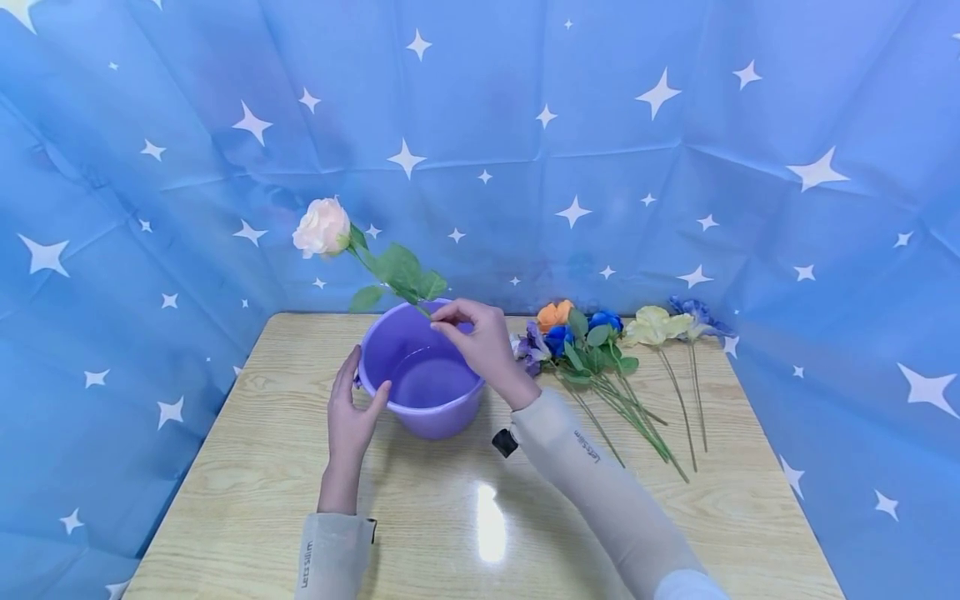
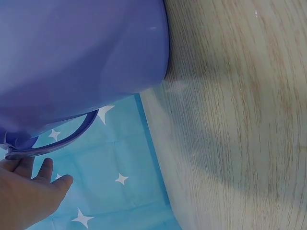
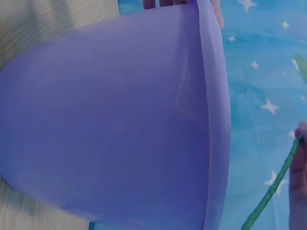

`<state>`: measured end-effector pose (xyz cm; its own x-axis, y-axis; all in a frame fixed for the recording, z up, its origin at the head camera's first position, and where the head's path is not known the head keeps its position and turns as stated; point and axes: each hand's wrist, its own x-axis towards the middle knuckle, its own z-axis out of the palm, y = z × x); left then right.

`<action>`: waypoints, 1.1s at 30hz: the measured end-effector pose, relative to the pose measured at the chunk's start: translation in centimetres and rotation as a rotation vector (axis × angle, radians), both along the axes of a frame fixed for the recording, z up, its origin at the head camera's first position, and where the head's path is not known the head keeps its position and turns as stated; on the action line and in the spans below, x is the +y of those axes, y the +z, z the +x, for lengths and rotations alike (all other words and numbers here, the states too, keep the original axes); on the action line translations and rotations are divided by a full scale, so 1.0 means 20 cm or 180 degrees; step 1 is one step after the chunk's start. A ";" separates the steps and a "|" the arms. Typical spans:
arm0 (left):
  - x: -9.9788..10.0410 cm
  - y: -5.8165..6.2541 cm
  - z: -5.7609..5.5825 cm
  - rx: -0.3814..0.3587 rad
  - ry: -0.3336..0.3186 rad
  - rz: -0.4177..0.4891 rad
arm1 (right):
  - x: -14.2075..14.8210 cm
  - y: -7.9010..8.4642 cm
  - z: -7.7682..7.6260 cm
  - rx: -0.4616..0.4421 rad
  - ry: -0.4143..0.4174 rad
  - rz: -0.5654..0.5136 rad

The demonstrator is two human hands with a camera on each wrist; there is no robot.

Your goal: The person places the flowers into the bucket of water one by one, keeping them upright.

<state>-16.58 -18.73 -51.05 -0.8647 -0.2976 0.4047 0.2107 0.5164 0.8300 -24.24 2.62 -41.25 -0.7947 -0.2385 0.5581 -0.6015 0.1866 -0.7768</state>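
Note:
A purple bucket [image 1: 442, 421] stands upright on the table. My left hand [image 1: 351, 417] holds its left rim, thumb over the edge and fingers along the outside by the bucket's handle [image 2: 72, 139]. Over the far right part of the bucket, my right hand [image 1: 480, 337] pinches the green stem of a pale pink artificial rose [image 1: 322, 227]. The bloom leans up and to the left, with leaves between it and the fingers. Below the fingers, the lower stem [image 3: 271, 191] shows in the right wrist view, outside the rim from that angle.
Right of the bucket lie several artificial flowers: an orange one [image 1: 555, 314], blue ones [image 1: 558, 340], a purple one [image 1: 532, 348] and pale yellow ones [image 1: 654, 325]. Their stems point toward the front of the wooden table [image 1: 247, 467]. A blue star-patterned cloth [image 1: 480, 108] surrounds the table's back and sides.

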 end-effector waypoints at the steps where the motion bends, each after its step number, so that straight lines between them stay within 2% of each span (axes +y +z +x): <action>1: 0.00 0.00 0.00 0.0001 0.0000 -0.0002 | -0.01 0.00 0.00 0.0010 0.0019 -0.0016; 10: 0.00 0.00 0.00 -0.0009 -0.0007 0.0028 | -0.03 -0.05 -0.01 -0.0172 0.0069 0.0008; 18: 0.00 0.00 0.00 -0.0021 -0.0017 0.0054 | -0.06 -0.10 -0.02 -0.0173 0.0083 0.0069; 25: 0.01 0.00 0.00 -0.0020 -0.0011 0.0050 | -0.06 -0.18 -0.03 -0.0242 -0.0064 0.0273; 33: 0.01 0.01 0.00 0.0022 -0.0018 0.0086 | -0.07 -0.20 -0.04 -0.0415 -0.0163 0.0589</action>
